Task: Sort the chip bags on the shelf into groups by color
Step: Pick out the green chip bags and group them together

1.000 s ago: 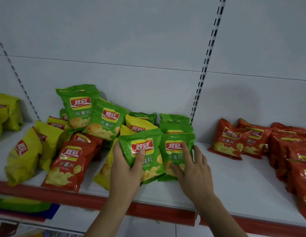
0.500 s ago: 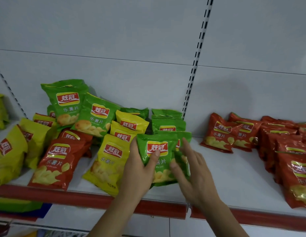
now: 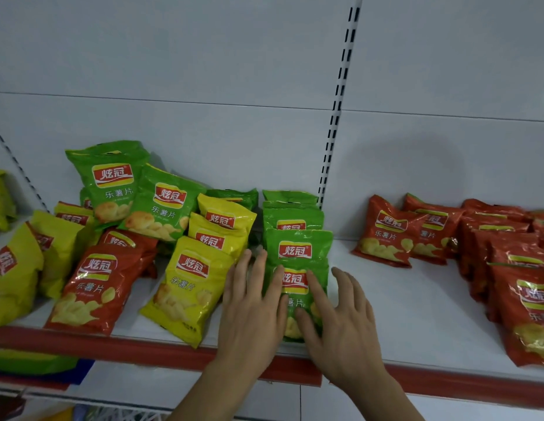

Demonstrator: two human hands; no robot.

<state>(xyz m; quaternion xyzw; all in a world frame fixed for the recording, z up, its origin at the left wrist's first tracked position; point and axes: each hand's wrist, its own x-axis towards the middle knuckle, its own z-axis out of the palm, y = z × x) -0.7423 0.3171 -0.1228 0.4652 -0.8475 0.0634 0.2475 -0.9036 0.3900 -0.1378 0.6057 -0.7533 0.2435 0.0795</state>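
A row of green chip bags stands mid-shelf, and the front green bag (image 3: 295, 279) has two more green bags (image 3: 298, 247) behind it. My left hand (image 3: 252, 308) lies flat against the front bag's left edge, fingers straight and apart. My right hand (image 3: 343, 320) rests on its face with spread fingers. Neither hand closes around it. Left of them lie yellow bags (image 3: 185, 287), a red bag (image 3: 94, 287) and leaning green bags (image 3: 113, 180), all mixed. A group of red bags (image 3: 386, 232) lies at the right.
More yellow bags (image 3: 9, 275) pile at the far left. The white shelf (image 3: 401, 299) has a red front lip (image 3: 143, 344). A slotted upright (image 3: 337, 117) runs up the back wall. A lower shelf holds a green bag (image 3: 31, 363).
My left hand carried the green bag rightward, set it at the front of the green row, and its grip opened flat. The right hand slid onto the bag's face.
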